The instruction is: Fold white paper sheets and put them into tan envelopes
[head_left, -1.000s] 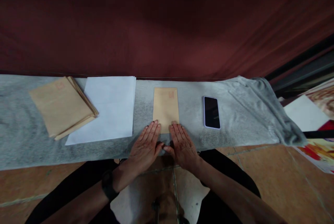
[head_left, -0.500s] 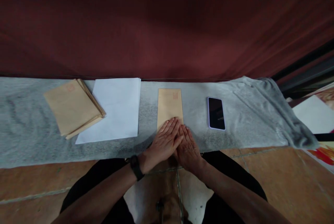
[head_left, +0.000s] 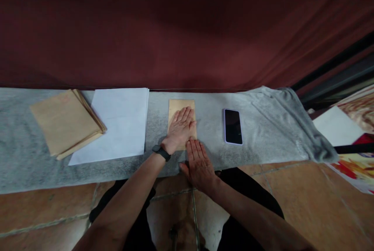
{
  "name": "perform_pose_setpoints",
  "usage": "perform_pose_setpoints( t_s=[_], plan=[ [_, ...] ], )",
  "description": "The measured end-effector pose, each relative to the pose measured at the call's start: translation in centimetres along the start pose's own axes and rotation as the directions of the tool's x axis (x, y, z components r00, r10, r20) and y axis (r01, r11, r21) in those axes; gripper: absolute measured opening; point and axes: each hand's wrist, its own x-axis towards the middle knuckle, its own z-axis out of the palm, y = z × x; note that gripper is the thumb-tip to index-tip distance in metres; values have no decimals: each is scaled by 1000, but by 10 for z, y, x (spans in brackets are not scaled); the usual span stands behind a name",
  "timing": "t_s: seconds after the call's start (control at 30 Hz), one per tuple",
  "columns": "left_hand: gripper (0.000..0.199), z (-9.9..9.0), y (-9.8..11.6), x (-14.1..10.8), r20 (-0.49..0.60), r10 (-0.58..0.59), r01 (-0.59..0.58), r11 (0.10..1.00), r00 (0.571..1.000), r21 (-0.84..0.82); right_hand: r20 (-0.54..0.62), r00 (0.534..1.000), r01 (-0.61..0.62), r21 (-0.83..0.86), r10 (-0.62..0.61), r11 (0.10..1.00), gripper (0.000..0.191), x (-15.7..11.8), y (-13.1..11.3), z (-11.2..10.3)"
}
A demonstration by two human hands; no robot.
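Note:
A single brown envelope [head_left: 173, 106] lies upright on the grey cloth in front of me, partly covered by my hands. My left hand [head_left: 181, 128], with a black watch [head_left: 161, 152] at the wrist, rests flat on the envelope's middle, fingers stretched away from me. My right hand [head_left: 200, 163] lies flat as well, its fingertips at the envelope's lower right corner and its thumb apart. Neither hand grips anything.
Left of the envelope, a stack of brown envelopes [head_left: 66, 120] overlaps white paper sheets [head_left: 119, 120]. A phone [head_left: 233, 126] lies to the right on the grey cloth [head_left: 269, 126]. Behind hangs a dark red curtain [head_left: 175, 40]; tiled floor [head_left: 298, 192] shows below.
My left hand has slid up the envelope, away from me, and now hides its red print. My right hand stays near the lower edge, now apart from the left. The view has shifted slightly right.

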Motion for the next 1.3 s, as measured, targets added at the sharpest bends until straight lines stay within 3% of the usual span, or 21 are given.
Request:
perform_pose_setpoints(
  t_s=[0.17, 0.33, 0.5, 0.73, 0.97, 1.1, 1.17, 1.23, 1.3],
  plan=[
    [65, 0, 0, -9, 40, 13, -12, 1000, 999, -15, 12, 1000, 12, -2, -12, 1000, 78, -1, 3, 0],
    [66, -4, -2, -46, 112, 123, -116, 991, 986, -70, -20, 999, 29, -4, -29, 1000, 68, -2, 5, 5],
    [59, -5, -3, -88, 28, 201, -200, 979, 979, -48, -47, 998, 50, 6, -49, 999, 64, -3, 6, 7],
    [65, -2, -17, -114, -123, -32, 31, 999, 992, -11, -45, 999, 8, 21, -7, 1000, 66, 3, 6, -2],
    [81, -13, -19, -114, -141, -168, 130, 960, 976, -247, -70, 997, -31, 17, 32, 999, 68, 19, 6, 0],
    [91, -23, -16, -108, -118, -281, 196, 861, 952, -469, -97, 994, -38, 12, 39, 999, 70, 25, 3, 1],
    [89, -25, -17, -104, -91, -358, 235, 764, 929, -601, -106, 993, -44, 13, 45, 999, 72, 27, 2, 3],
    [88, -25, -21, -99, -36, -447, 268, 596, 894, -757, -110, 993, -45, 13, 46, 999, 74, 29, 2, 5],
    [91, -26, -24, -96, 64, -520, 292, 369, 852, -882, -112, 993, -45, 13, 46, 999, 77, 30, 1, 7]
  ],
)
